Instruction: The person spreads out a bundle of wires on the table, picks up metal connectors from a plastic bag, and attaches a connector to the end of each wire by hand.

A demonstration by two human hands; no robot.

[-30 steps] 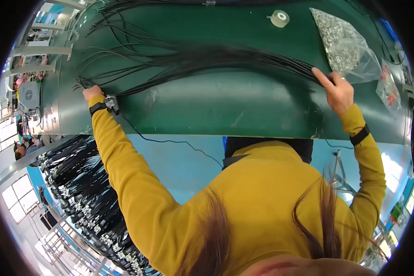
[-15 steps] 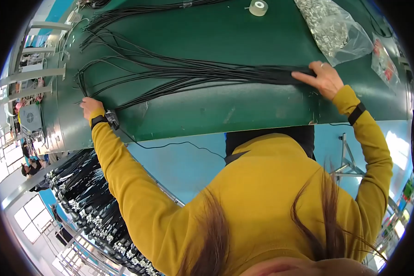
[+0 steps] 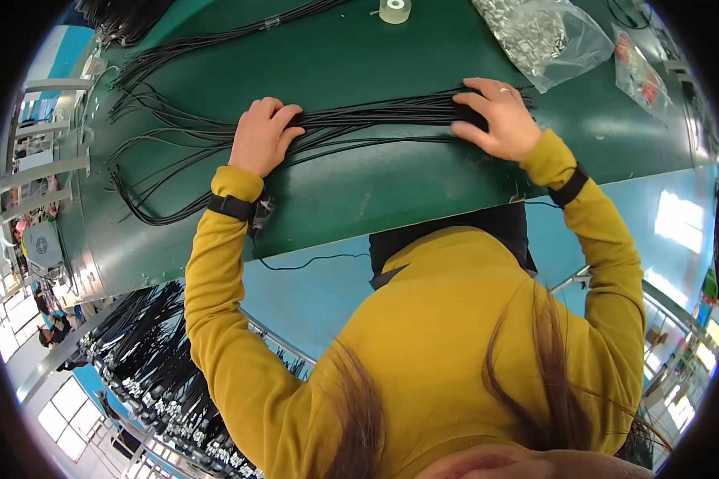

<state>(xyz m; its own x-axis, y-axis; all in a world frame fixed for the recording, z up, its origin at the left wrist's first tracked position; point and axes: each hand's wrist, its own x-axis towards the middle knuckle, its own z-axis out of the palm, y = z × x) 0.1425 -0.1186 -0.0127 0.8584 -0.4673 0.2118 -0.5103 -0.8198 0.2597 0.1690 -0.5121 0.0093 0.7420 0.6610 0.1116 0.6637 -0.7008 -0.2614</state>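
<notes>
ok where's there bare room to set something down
Bare: between the cable bundle and tape roll; and, between the forearms, from the bundle to the near edge of the table. Crowded: left, where the bundle fans out; upper right, under two bags.

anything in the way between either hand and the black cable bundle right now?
Nothing visible. The left hand and right hand are both right at the black cable bundle. The tape roll and the bag of small metal parts lie beyond it, on its far side.
</notes>
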